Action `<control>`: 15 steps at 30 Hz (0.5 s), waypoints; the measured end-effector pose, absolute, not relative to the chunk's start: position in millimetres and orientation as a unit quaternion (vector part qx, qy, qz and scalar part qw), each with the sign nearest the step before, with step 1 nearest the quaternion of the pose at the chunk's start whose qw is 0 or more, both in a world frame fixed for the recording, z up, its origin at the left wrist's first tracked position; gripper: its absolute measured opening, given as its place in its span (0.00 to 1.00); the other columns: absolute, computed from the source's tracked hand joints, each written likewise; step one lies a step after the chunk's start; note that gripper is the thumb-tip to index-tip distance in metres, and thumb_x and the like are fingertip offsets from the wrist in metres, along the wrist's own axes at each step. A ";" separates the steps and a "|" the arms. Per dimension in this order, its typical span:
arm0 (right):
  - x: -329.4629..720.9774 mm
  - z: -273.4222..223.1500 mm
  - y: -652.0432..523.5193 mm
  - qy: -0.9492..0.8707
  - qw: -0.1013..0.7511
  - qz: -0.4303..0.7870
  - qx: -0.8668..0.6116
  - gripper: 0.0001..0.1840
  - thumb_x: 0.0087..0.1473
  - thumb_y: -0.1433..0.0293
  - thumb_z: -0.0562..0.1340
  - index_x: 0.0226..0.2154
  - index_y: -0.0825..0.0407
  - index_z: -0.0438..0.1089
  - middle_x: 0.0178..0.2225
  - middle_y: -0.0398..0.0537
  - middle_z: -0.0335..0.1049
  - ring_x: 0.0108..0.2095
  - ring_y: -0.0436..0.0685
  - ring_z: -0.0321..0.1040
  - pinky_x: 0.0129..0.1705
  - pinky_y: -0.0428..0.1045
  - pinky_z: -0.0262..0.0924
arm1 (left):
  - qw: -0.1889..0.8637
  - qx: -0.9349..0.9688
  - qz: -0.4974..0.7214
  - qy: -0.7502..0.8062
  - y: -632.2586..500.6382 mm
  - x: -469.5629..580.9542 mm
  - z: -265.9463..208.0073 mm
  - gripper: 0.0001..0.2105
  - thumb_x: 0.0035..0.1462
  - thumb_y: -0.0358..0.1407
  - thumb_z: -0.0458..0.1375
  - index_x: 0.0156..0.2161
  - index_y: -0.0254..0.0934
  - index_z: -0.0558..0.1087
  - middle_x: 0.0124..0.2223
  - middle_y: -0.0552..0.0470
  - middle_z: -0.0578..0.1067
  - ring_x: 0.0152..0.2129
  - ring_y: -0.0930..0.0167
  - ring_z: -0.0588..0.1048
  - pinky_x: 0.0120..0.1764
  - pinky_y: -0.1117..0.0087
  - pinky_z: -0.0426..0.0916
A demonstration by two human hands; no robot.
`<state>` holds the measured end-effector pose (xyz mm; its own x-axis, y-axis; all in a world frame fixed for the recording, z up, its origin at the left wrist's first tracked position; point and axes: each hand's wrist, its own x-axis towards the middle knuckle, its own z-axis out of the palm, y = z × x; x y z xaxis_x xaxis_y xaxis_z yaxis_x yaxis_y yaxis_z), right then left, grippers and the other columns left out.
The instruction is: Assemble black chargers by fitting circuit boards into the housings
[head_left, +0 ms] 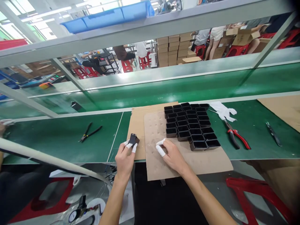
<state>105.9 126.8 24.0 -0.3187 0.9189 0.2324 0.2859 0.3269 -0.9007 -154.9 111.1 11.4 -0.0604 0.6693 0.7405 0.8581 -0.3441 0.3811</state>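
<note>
My left hand [125, 156], with white finger cots on its fingertips, grips a small black plug-like block [133, 139] over the left edge of the cardboard. Two small prongs seem to show on the block's top. My right hand [172, 154], thumb and forefinger also in white cots, hovers over the cardboard sheet [156, 165] with a gap between its fingertips and nothing in them. Beyond it stand several open black rectangular housings [188, 128], packed in rows with their hollow sides up.
Red-handled pliers [236, 136], a white glove [222, 110] and tweezers [273, 134] lie to the right. Black pliers [89, 132] lie left. A green conveyor belt [150, 93] runs behind, with another black block [75, 105] on it. A shelf rail [140, 28] crosses above.
</note>
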 end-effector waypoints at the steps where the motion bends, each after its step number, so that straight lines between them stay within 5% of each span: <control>1: 105.8 23.8 127.6 -0.708 0.400 0.398 -0.425 0.13 0.78 0.62 0.59 0.43 0.51 0.73 0.44 0.48 0.71 0.45 0.60 0.68 0.50 0.57 0.60 | 0.112 -0.672 -0.465 -0.565 110.7 -155.7 12.6 0.07 0.69 0.31 0.66 0.50 0.32 0.80 0.49 0.45 0.78 0.45 0.68 0.80 0.50 0.70 0.72; 15: 104.8 21.8 127.4 -0.705 0.412 0.395 -0.421 0.12 0.76 0.63 0.60 0.42 0.51 0.73 0.43 0.47 0.70 0.44 0.59 0.67 0.49 0.56 0.59 | 0.071 -0.682 -0.448 -0.574 106.6 -168.5 20.6 0.06 0.69 0.32 0.66 0.48 0.33 0.81 0.47 0.49 0.78 0.42 0.70 0.79 0.47 0.72 0.71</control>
